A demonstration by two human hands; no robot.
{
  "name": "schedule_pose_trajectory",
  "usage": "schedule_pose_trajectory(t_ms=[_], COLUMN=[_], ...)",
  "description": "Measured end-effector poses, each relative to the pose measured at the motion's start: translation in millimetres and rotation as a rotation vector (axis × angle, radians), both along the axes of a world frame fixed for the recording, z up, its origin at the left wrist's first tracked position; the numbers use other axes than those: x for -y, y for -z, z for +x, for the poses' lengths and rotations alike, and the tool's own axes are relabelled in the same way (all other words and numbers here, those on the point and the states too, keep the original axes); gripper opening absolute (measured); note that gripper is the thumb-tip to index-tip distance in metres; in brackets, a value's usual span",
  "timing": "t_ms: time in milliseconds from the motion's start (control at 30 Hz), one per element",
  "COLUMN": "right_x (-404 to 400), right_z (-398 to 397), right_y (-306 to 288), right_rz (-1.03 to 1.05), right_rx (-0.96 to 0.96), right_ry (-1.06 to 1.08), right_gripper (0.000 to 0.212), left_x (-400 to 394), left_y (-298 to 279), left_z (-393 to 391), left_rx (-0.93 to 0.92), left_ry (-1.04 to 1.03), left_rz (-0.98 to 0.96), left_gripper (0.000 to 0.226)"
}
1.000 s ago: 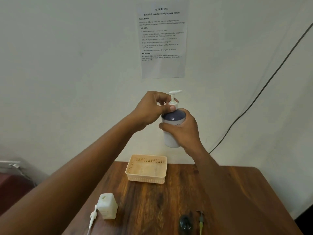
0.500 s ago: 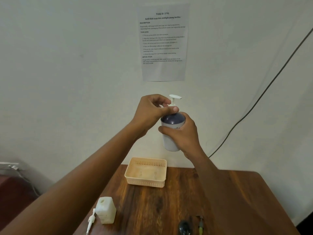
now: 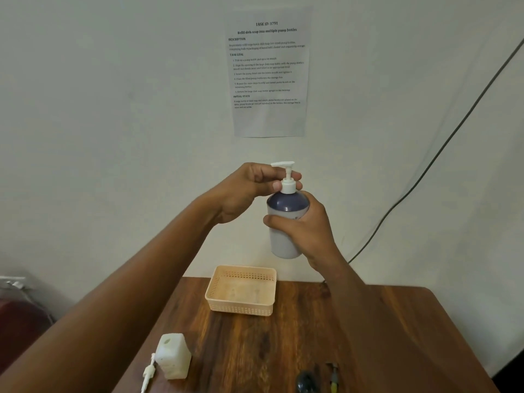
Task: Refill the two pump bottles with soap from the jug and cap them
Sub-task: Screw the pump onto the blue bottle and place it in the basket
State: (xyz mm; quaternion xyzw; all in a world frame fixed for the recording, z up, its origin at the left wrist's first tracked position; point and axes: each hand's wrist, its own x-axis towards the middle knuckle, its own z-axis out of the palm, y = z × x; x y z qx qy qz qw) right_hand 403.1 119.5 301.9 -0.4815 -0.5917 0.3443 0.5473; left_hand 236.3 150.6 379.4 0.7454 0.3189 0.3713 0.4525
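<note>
A round white pump bottle (image 3: 283,245) with a dark blue shoulder is held upright in the air above the table, my right hand (image 3: 309,228) wrapped around its body. The fingers of my left hand (image 3: 249,191) pinch the white pump head (image 3: 287,180) at its collar on the bottle's neck. A second bottle (image 3: 173,355), square and white with an open hole on top, stands at the table's near left. A loose white pump head (image 3: 149,373) lies on the table beside it.
A peach plastic basket (image 3: 241,306) sits at the back of the wooden table (image 3: 283,344), against the wall. A dark object (image 3: 306,382) and a small yellow-tipped item (image 3: 334,377) lie at the near edge. A black cable (image 3: 442,154) runs down the wall at right.
The left fingers have shifted around the pump collar and the nozzle has turned from pointing right to pointing left. The held bottle has stayed between both hands.
</note>
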Motion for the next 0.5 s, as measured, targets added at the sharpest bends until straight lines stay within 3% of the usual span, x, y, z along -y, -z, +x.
schedule_pose_trajectory(t_ms=[100,233,300,500], right_x=[-2.1,-3.3,-3.1,-0.6], right_z=[0.9,-0.3,-2.4,2.1], right_y=[-0.5,-2.7,-3.9,-5.6], right_rz=[0.012,0.013,0.016,-0.018], right_rx=[-0.004,0.027,0.043,-0.008], right_ry=[0.007,0.038,0.043,-0.025], right_gripper=[0.067,0.065,0.064,0.058], left_x=[1.4,8.0,11.1,10.5], left_y=[2.4,10.7,14.1,10.2], left_z=[0.8,15.9,24.7,21.9], left_rx=[0.032,0.084,0.067,0.059], left_ry=[-0.032,-0.421,-0.517,-0.357], left_rz=[-0.022,0.083,0.156,0.147], left_gripper=[0.028,0.032,0.033,0.014])
